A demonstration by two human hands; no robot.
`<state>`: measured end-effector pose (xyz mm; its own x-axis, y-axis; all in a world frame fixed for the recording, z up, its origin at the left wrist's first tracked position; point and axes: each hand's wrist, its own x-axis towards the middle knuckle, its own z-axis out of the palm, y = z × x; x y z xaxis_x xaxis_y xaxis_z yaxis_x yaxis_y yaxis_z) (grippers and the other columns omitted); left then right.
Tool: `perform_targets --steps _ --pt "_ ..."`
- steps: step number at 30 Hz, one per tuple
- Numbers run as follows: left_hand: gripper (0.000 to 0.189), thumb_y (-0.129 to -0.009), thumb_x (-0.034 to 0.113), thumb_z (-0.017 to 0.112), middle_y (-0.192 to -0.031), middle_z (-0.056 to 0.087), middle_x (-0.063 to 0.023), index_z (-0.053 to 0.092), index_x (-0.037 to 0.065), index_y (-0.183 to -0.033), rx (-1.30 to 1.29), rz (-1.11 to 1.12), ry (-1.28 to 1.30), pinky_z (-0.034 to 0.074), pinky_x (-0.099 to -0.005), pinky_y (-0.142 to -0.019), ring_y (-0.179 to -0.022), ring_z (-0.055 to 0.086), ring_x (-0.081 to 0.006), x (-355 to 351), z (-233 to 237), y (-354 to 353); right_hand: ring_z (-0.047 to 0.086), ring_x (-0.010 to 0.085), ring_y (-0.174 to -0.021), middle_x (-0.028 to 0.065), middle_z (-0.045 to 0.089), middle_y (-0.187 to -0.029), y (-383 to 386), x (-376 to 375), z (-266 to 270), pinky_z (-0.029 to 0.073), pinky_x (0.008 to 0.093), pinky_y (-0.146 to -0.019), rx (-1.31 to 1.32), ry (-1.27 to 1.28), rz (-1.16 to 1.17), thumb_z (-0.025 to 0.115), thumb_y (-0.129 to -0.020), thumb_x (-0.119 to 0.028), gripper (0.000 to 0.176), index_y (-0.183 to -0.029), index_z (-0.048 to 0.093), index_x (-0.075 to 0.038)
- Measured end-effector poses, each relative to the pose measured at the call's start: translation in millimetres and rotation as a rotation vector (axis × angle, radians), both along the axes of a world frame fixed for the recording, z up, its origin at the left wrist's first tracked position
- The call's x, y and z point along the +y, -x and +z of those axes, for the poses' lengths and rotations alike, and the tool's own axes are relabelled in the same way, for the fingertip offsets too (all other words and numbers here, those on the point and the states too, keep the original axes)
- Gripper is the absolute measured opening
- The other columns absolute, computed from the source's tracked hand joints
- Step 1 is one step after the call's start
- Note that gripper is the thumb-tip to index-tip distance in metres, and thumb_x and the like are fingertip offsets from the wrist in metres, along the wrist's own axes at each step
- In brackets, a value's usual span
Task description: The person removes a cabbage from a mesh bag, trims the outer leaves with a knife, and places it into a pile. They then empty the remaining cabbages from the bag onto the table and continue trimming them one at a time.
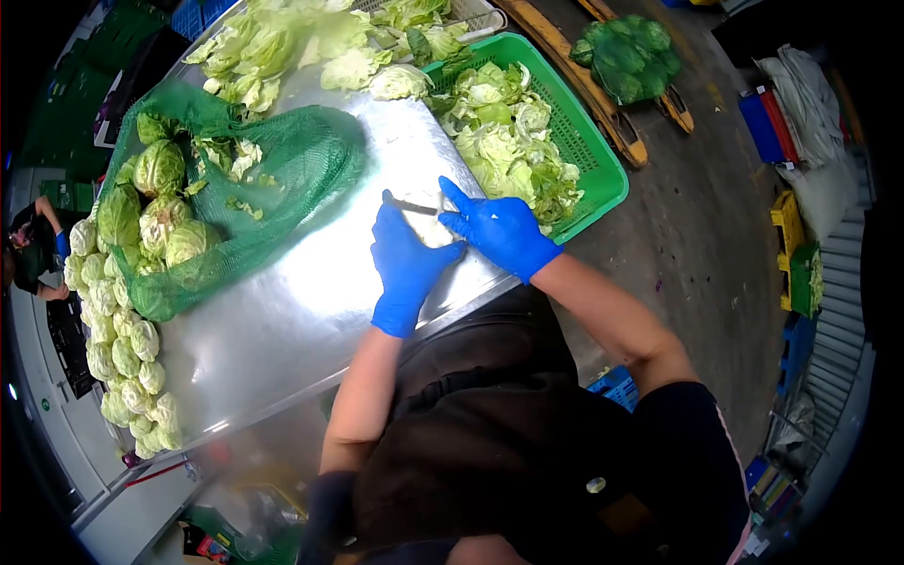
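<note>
My left hand, in a blue glove, is closed around a pale cabbage at the right end of the metal table. Only a small part of the cabbage shows between my hands. In my right hand, also gloved in blue, is a knife; its blade lies across the cabbage toward my left fingertips, and its handle is hidden. Left of my hands, a green mesh bag spreads over the table with several whole cabbages in it.
Trimmed cabbages are stacked along the table's left edge. Loose leaves are heaped at the far end. A green crate of leaves stands against the right side. Beyond are a pallet jack, a full net bag and another person.
</note>
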<state>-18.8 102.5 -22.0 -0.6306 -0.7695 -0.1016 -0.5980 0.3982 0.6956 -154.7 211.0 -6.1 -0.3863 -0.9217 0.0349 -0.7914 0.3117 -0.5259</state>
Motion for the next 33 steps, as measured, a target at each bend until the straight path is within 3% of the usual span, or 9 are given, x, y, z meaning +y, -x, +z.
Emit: perform_targets --steps 2,6,9,12,16,21,25,27,33 --pt "0.125 -0.051 0.045 0.090 -0.133 0.048 -0.0250 0.027 -0.008 -0.145 0.007 0.024 0.005 0.044 -0.0461 -0.101 -0.124 0.049 -0.0387 -1.1 -2.8 -0.1 0.060 0.0231 -0.053 0.0099 0.063 -0.068 -6.0 9.4 7.9 0.046 0.0363 -0.049 -0.058 0.047 0.000 0.057 -0.095 -0.041 0.055 -0.140 0.051 -0.010" --pt "0.128 -0.051 0.047 0.092 -0.133 0.048 -0.0262 0.024 -0.010 -0.145 0.000 0.053 -0.049 0.045 -0.0444 -0.100 -0.123 0.050 -0.0393 -16.6 -6.9 -4.1 0.060 0.0220 -0.051 0.0087 0.062 -0.066 -15.1 14.9 8.5 0.045 0.0360 -0.046 0.227 -0.123 0.049 0.054 -0.096 -0.041 0.055 -0.142 0.048 -0.011" --pt "0.126 -0.053 0.046 0.091 -0.132 0.048 -0.0263 0.024 -0.010 -0.145 -0.038 0.053 -0.034 0.046 -0.0445 -0.099 -0.122 0.051 -0.0391 -15.5 -6.7 -5.4 0.059 0.0222 -0.049 0.0094 0.061 -0.065 -12.9 7.1 -7.5 0.045 0.0357 -0.046 0.127 0.144 0.013 0.052 -0.096 -0.041 0.054 -0.140 0.051 -0.010" --pt "0.125 -0.053 0.046 0.090 -0.132 0.048 -0.0264 0.024 -0.010 -0.145 -0.059 0.063 -0.036 0.046 -0.0442 -0.099 -0.121 0.052 -0.0389 -13.4 -0.7 0.6 0.062 0.0283 -0.056 0.0134 0.065 -0.071 -10.6 10.7 -4.2 0.049 0.0401 -0.051 0.072 0.000 0.015 0.050 -0.097 -0.045 0.052 -0.136 0.055 -0.011" --pt "0.123 -0.055 0.045 0.088 -0.138 0.043 -0.0267 0.024 -0.007 -0.145 -0.052 -0.017 0.110 0.041 -0.0474 -0.103 -0.124 0.046 -0.0412 15.8 10.9 -4.7 0.065 0.0419 -0.083 0.0229 0.068 -0.093 29.5 -13.8 -39.1 0.052 0.0486 -0.072 -0.242 -0.106 -0.282 0.045 -0.097 -0.052 0.050 -0.126 0.062 -0.015" --pt "0.123 -0.056 0.043 0.088 -0.143 0.037 -0.0255 0.021 -0.004 -0.147 0.099 -0.026 0.118 0.034 -0.0477 -0.109 -0.131 0.038 -0.0413 22.8 -1.3 -29.4 0.064 0.0402 -0.100 0.0232 0.067 -0.106 5.9 -15.2 -34.5 0.050 0.0458 -0.087 -0.423 0.095 -0.406 0.056 -0.087 -0.064 0.063 -0.121 0.066 -0.012" --pt "0.117 -0.060 0.031 0.088 -0.144 0.035 -0.0237 0.019 -0.003 -0.148 0.288 -0.024 -0.100 0.033 -0.0425 -0.112 -0.135 0.037 -0.0356 26.6 -20.0 -70.1 0.065 0.0407 -0.092 0.0231 0.069 -0.097 25.1 -19.5 -63.4 0.051 0.0472 -0.082 -0.611 -0.104 -0.413 0.061 -0.085 -0.049 0.051 -0.118 0.064 -0.010" --pt "0.116 -0.062 0.028 0.087 -0.144 0.035 -0.0232 0.017 -0.004 -0.149 0.364 -0.010 -0.170 0.033 -0.0404 -0.112 -0.135 0.037 -0.0329 26.2 -17.1 -80.9 0.067 0.0387 -0.081 0.0201 0.068 -0.084 16.1 -11.1 -53.3 0.053 0.0465 -0.071 -0.339 0.133 -0.494 0.063 -0.087 -0.040 0.043 -0.118 0.063 -0.011" --pt "0.118 -0.063 0.031 0.089 -0.145 0.035 -0.0244 0.016 -0.005 -0.148 0.363 0.084 -0.270 0.036 -0.0398 -0.110 -0.132 0.041 -0.0326 14.7 -9.7 -69.3 0.058 0.0209 -0.048 0.0087 0.062 -0.065 -37.9 12.6 7.6 0.045 0.0349 -0.047 0.027 0.063 0.003 0.057 -0.092 -0.050 0.068 -0.147 0.041 -0.015"
